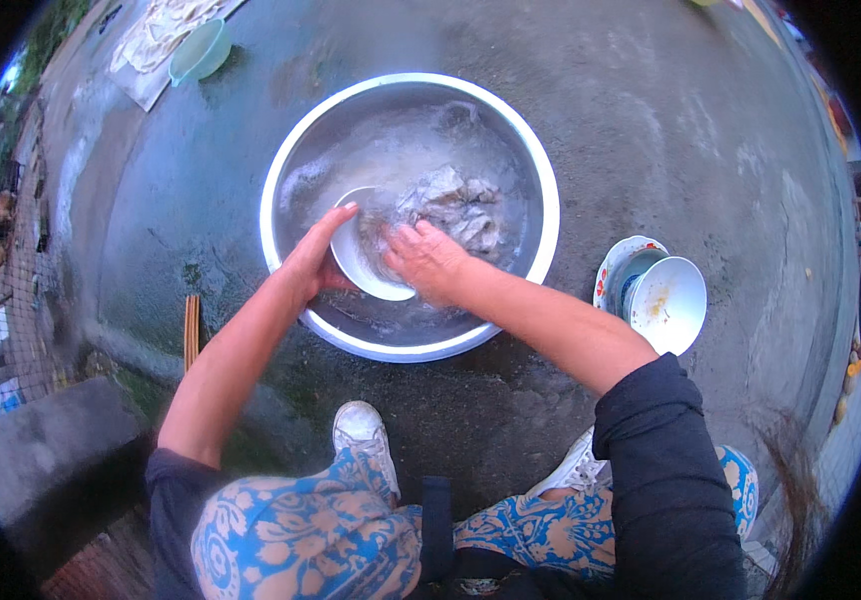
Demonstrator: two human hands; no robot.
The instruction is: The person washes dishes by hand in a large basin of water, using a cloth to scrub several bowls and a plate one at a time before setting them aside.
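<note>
A wide metal basin of cloudy water lies on the ground before me. My left hand grips a white bowl from its left side, thumb on the rim and fingers beneath. The bowl is tilted, with its mouth turned towards the right. My right hand is at the bowl's mouth, palm down, its fingers reaching into splashing water. I see nothing held in it, though the splash blurs what lies under the fingertips. A crumpled grey-white cloth sits in the water just beyond this hand.
Several stacked dishes stand right of the basin, a stained white bowl tilted against a flower-patterned one. Chopsticks lie at left by my forearm. Farther off are a pale green basin and a concrete block beside netting.
</note>
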